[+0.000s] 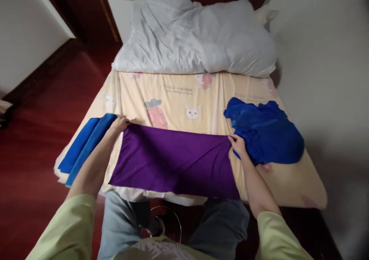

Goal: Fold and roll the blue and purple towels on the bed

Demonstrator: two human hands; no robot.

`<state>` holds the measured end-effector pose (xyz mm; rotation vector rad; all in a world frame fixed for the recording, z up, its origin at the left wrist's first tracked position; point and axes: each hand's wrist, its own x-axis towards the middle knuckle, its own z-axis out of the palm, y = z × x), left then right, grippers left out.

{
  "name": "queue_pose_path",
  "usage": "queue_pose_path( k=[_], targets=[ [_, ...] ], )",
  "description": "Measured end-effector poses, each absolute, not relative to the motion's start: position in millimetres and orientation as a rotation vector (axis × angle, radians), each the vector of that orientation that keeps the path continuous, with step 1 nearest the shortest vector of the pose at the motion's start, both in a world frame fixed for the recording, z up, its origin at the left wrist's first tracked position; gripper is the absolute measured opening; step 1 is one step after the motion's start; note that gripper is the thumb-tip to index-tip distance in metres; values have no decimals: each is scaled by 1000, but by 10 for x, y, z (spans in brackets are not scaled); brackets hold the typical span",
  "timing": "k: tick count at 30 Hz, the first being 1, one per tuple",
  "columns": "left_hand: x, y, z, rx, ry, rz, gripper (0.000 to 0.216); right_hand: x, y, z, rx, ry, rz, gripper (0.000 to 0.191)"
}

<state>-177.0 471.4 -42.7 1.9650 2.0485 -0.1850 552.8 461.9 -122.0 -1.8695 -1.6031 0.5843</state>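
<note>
A purple cloth (175, 162) lies flat across the near end of the bed, folded into a wide rectangle. My left hand (118, 124) grips its far left corner, fingers closed on the fabric. My right hand (238, 143) pinches its far right corner. A folded blue cloth (86, 144) lies in a long strip just left of my left hand. A crumpled blue cloth (265, 133) is heaped just right of my right hand, touching it.
The bed has a pale yellow sheet (184, 98) printed with cartoon animals. A white duvet (196, 37) is bunched at the head. A white wall runs along the right. Dark red wooden floor (37, 137) lies to the left. My knees are at the bed's near edge.
</note>
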Motion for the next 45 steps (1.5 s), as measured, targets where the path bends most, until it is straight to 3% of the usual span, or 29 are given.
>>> queue_pose_path(
  k=[6, 12, 21, 31, 37, 41, 45],
  targets=[
    [-1715, 4623, -536, 1895, 2359, -64, 40, 5722, 4732, -1033, -1898, -1548, 598, 53],
    [-1280, 4148, -692, 2246, 2249, 351, 55, 5472, 4604, -968, -2000, -1789, 555, 38],
    [-1184, 3805, -883, 1990, 2200, 221, 74, 4994, 4797, -1192, -2004, -1544, 737, 34],
    [-1007, 3925, -986, 2049, 2195, 300, 71, 5133, 4943, -1249, -2137, -1450, 414, 31],
    [-952, 3905, -949, 1975, 2256, 318, 72, 4539, 4407, -1196, -2043, -1655, 77, 50],
    [-970, 3965, -951, 1914, 2310, 307, 73, 4380, 4175, -1231, -1943, -2018, 249, 60],
    [-897, 3944, -850, 1899, 2290, 269, 74, 4409, 4328, -1179, -2108, -1929, 359, 65]
  ],
)
